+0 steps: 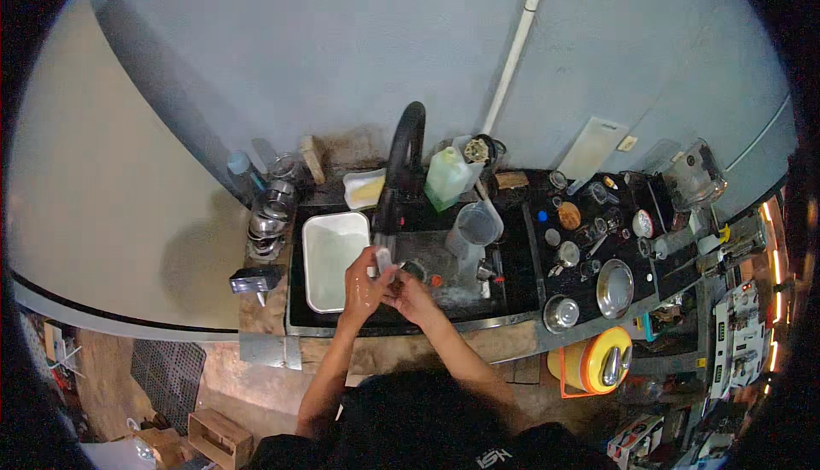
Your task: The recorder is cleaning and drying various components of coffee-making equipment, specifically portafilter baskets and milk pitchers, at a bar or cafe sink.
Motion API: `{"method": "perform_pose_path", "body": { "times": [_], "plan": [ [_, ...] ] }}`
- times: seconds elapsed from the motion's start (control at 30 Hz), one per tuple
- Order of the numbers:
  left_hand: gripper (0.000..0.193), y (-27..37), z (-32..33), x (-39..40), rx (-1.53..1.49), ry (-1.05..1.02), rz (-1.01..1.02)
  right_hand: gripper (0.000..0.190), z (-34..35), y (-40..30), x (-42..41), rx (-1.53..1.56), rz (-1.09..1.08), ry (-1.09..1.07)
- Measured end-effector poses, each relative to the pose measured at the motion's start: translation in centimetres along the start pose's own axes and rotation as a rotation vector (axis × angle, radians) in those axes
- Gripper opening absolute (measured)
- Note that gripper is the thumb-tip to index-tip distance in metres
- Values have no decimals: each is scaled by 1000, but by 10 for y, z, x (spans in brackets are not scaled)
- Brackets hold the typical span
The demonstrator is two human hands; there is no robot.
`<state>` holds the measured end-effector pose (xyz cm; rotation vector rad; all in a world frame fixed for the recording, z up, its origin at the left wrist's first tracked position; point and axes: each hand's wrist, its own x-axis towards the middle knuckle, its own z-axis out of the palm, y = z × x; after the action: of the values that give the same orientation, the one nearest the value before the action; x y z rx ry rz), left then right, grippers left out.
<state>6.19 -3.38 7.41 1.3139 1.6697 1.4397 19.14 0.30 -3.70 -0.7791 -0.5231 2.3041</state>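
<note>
My left hand (362, 287) is closed around a small clear container (384, 260), held up just below the black faucet (405, 150). My right hand (410, 297) is close against it, with fingers near the container's lower end; whether they grip it cannot be told. Both hands are over the dark sink (512, 246). A white rectangular basin (336, 308) stands to their left in the sink. A clear plastic pitcher (475, 226) stands to their right. Behind it is a jug of green liquid (447, 178). A white dish with a yellow sponge (365, 189) lies behind the basin.
Stacked metal bowls (266, 223) stand on the left ledge. On the right counter are glass jars, a steel plate (615, 288), a metal bowl (562, 314) and a round brown lid (569, 215). A white cutting board (590, 150) leans on the wall. A yellow bin (576, 364) stands below.
</note>
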Motion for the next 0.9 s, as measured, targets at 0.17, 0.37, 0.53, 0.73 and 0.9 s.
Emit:
{"method": "perform_pose_path", "body": {
  "times": [0.17, 0.37, 0.53, 0.73, 0.9],
  "plan": [
    [37, -23, -25, 1, 68, -16, 150, 27, 35, 16, 4, 155, 46, 157],
    [36, -17, -28, 10, 29, -143, 142, 27, 37, 23, -1, 192, -153, 99],
    [36, -9, -38, 15, 50, -153, 196, 27, 46, 25, -1, 205, -145, 155],
    [33, -32, -42, 20, 20, -141, 305, 20, 45, 1, -7, 103, -296, 278],
    [22, -66, -46, 10, -310, -385, -214, 30, 86, -32, -21, -384, -609, 391]
  ]
}}
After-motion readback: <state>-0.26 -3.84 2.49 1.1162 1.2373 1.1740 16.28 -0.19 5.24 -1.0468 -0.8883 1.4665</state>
